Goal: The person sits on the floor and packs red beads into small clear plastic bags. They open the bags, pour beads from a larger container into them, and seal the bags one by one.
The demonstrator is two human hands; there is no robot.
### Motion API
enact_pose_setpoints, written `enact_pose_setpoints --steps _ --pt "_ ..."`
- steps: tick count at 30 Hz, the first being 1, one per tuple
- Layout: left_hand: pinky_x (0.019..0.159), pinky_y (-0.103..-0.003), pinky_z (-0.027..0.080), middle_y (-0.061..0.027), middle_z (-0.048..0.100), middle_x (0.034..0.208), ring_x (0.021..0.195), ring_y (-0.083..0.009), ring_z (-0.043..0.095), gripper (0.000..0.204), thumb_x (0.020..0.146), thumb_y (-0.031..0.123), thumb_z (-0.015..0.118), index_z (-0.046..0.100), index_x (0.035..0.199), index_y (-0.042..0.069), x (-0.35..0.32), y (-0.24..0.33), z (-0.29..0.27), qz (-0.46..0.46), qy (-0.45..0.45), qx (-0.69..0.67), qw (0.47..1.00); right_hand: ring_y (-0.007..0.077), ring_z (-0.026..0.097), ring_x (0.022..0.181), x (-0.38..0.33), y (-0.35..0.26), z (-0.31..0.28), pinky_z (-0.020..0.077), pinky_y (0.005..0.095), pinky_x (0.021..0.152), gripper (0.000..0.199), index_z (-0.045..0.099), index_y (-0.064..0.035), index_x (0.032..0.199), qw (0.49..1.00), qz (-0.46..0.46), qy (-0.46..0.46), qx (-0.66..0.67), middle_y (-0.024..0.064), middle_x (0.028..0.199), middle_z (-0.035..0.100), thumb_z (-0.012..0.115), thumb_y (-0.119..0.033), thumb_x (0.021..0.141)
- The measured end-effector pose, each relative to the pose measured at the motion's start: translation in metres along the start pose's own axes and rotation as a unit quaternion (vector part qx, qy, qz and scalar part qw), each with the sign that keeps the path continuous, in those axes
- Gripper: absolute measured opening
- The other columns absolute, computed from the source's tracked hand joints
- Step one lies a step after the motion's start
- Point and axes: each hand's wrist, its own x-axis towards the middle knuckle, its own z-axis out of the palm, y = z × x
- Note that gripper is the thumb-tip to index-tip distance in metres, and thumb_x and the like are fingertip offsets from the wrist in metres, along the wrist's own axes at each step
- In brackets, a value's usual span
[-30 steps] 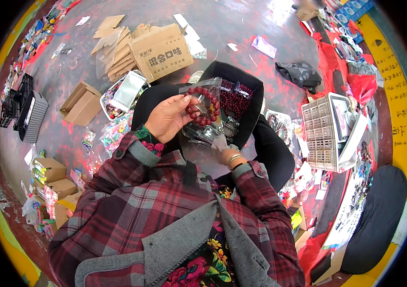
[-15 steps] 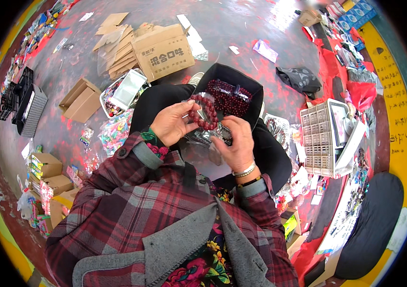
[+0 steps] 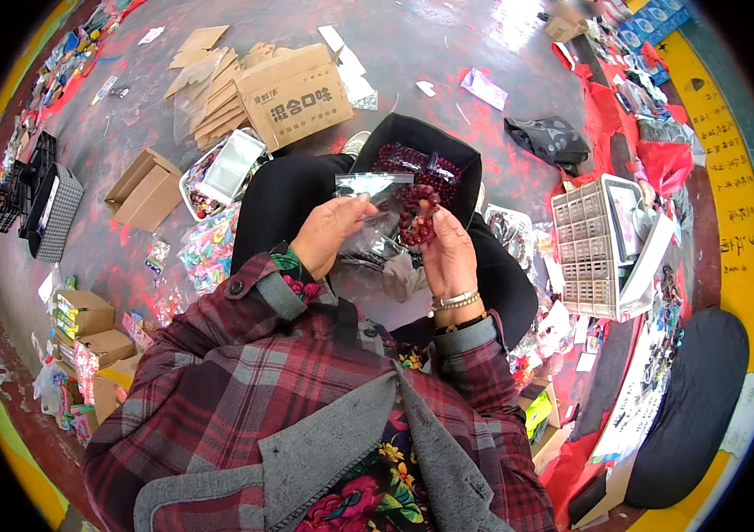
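My left hand [image 3: 331, 232] pinches the edge of a clear plastic bag [image 3: 375, 188], which spreads out to the right of the fingers. Dark red bead bracelets [image 3: 418, 215] dangle from my right hand [image 3: 452, 259], gripped between thumb and fingers, close beside the bag. Behind both hands a black box [image 3: 468, 182] rests between my knees, with more dark red beads [image 3: 412, 161] in it. Below the hands, more crumpled clear plastic [image 3: 402, 278] lies over my lap; what is in it I cannot make out.
A cardboard box [image 3: 295, 97] and flattened cardboard lie ahead. Left of my legs are an open carton [image 3: 144, 189] and a white tub [image 3: 189, 191] of small goods. On the right stand a beige plastic crate [image 3: 582, 253] and a black bag [image 3: 547, 142].
The bead bracelets have passed from my left hand to my right hand. My left hand now holds the clear bag, and the two hands are further apart.
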Motion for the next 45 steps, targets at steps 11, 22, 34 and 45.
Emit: enact_pose_setpoints --steps 11,22,34,45 --pt "0.084 -0.024 0.042 -0.0033 0.053 0.102 0.097 -0.0097 0.050 0.025 0.086 0.021 0.062 0.060 0.099 0.000 -0.009 -0.001 0.016 0.113 -0.058 0.177 0.976 0.0107 0.057 0.069 -0.013 0.008 0.022 0.0465 0.0222 0.067 0.016 0.055 -0.0013 0.102 0.994 0.057 -0.011 -0.093 0.0028 0.084 0.060 0.056 -0.007 0.087" --pt "0.084 -0.027 0.041 -0.0076 0.056 0.100 0.097 -0.0167 0.052 0.016 0.082 0.013 0.063 0.066 0.090 -0.001 -0.012 0.009 0.009 0.223 -0.002 0.300 0.928 0.0165 0.060 0.086 -0.024 0.003 0.026 0.0474 0.0287 0.078 0.036 0.049 -0.0004 0.108 0.902 -0.063 0.009 -0.427 0.0084 0.097 0.061 0.066 -0.013 0.079" --pt "0.081 -0.026 0.044 -0.0085 0.056 0.101 0.094 -0.0151 0.053 0.016 0.080 0.008 0.065 0.067 0.092 -0.003 -0.023 0.012 0.018 0.285 -0.027 0.341 0.895 0.0274 0.055 0.092 -0.029 0.015 0.046 0.0430 0.0371 0.082 0.058 0.049 -0.0032 0.112 0.739 -0.285 -0.003 -0.611 0.0121 0.099 0.055 0.074 -0.015 0.061" --pt "0.081 -0.025 0.042 -0.0062 0.060 0.093 0.094 -0.0134 0.053 0.014 0.084 0.010 0.062 0.068 0.089 -0.002 -0.018 0.014 0.008 0.193 -0.069 0.227 0.952 0.0076 0.054 0.065 -0.030 0.008 0.032 0.0454 0.0206 0.062 0.035 0.052 -0.0038 0.108 0.936 -0.025 -0.115 -0.333 0.0026 0.085 0.060 0.066 -0.007 0.076"
